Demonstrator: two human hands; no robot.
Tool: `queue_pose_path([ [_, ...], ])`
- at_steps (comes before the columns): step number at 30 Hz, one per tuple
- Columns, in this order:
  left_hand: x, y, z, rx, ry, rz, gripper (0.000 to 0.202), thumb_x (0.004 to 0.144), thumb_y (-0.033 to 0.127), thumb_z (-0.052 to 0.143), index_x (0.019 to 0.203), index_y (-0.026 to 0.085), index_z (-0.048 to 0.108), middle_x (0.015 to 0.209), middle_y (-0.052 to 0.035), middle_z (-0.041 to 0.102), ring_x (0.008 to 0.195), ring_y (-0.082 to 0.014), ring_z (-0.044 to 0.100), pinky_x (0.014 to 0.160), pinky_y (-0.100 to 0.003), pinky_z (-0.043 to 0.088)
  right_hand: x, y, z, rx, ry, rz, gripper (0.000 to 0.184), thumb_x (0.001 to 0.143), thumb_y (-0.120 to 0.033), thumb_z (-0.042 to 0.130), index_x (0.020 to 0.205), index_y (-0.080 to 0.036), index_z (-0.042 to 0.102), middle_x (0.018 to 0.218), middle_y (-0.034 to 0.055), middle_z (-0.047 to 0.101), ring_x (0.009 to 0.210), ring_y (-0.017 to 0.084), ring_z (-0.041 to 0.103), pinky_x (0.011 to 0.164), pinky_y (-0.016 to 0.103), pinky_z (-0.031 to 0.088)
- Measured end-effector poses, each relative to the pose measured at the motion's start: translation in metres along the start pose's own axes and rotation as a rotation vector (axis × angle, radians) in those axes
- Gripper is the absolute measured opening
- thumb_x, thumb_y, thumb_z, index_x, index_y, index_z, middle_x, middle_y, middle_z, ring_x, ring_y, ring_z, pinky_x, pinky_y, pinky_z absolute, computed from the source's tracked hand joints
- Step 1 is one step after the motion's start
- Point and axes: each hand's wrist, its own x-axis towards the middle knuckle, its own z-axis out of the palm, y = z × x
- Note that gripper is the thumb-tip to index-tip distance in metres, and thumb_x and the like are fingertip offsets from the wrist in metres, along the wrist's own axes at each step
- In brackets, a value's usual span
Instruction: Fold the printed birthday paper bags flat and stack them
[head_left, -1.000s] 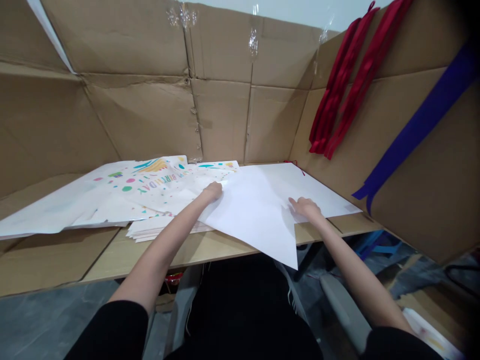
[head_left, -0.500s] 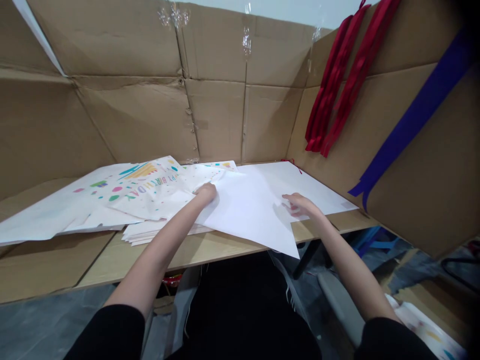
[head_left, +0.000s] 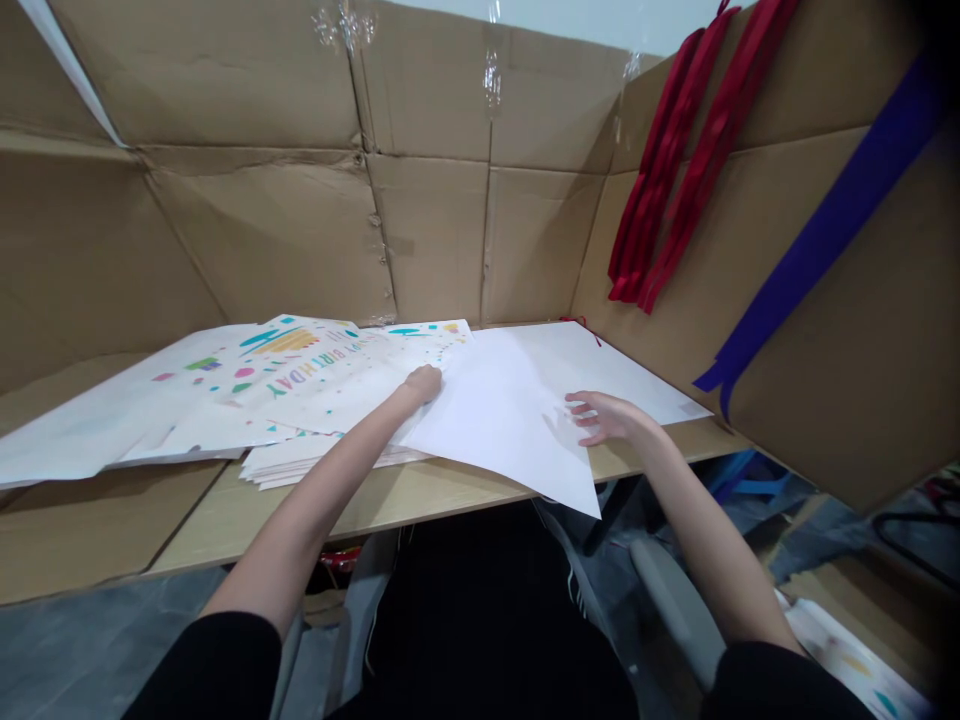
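Observation:
My left hand [head_left: 425, 383] is closed at the right edge of a white sheet printed with "Happy Birthday" [head_left: 315, 365] and coloured shapes, seemingly pinching it; its fingertips are partly hidden. Right beside that hand lies a plain white sheet [head_left: 495, 405], whose near corner hangs past the table's front edge. Over the plain sheet's right side, my right hand [head_left: 600, 415] is open with its fingers spread. Whether those fingers touch the paper I cannot tell. Another plain white sheet [head_left: 622, 375] lies flat behind it to the right.
A stack of folded white sheets [head_left: 292, 468] rests near the front of the wooden table [head_left: 217, 525]. Cardboard walls [head_left: 300, 240] close off the back and right. Red ribbons [head_left: 667, 190] and a blue ribbon [head_left: 810, 240] hang on the right wall.
My left hand has shifted slightly right, and the birthday-printed sheet has moved right and lies flatter. My right hand has spread its fingers.

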Motion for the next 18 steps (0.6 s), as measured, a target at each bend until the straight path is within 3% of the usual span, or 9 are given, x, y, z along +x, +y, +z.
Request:
queue_pose_path([
  [3,0.001,0.001,0.0,0.018,-0.012,-0.026,0.036,0.085,0.02,0.047,0.116,0.009,0.062,0.107,-0.0212,0.064,0.103,-0.0252,0.062,0.086,-0.028,0.048,-0.002,0.003,0.002,0.062,0.007,-0.021,0.031,0.076,-0.043,0.059,0.099,-0.024,0.056,0.094,0.0084,0.054,0.074,0.017,0.054,0.062,0.036,0.056],
  [7,0.003,0.0,-0.002,0.033,-0.031,-0.044,0.038,0.084,0.013,0.043,0.117,0.007,0.061,0.109,-0.0229,0.063,0.104,-0.0266,0.061,0.085,-0.03,0.049,-0.01,0.007,-0.003,-0.068,0.11,-0.062,0.032,0.074,-0.044,0.061,0.101,-0.026,0.057,0.106,0.0114,0.052,0.079,0.019,0.053,0.059,0.035,0.055],
  [10,0.002,-0.002,-0.001,0.042,-0.039,-0.089,0.041,0.084,0.009,0.04,0.12,0.006,0.059,0.112,-0.0234,0.062,0.108,-0.0275,0.059,0.087,-0.034,0.049,-0.02,0.009,-0.006,-0.068,0.009,-0.053,0.034,0.075,-0.044,0.061,0.102,-0.025,0.057,0.105,0.0123,0.052,0.079,0.02,0.054,0.06,0.038,0.056],
  [18,0.002,-0.009,-0.001,0.044,-0.069,-0.173,0.043,0.082,0.004,0.037,0.12,0.005,0.058,0.119,-0.0238,0.058,0.112,-0.0291,0.056,0.088,-0.039,0.047,-0.013,0.008,0.005,0.267,-0.181,-0.027,0.023,0.082,-0.031,0.052,0.103,-0.022,0.056,0.087,0.0069,0.056,0.068,0.016,0.058,0.067,0.037,0.055],
])
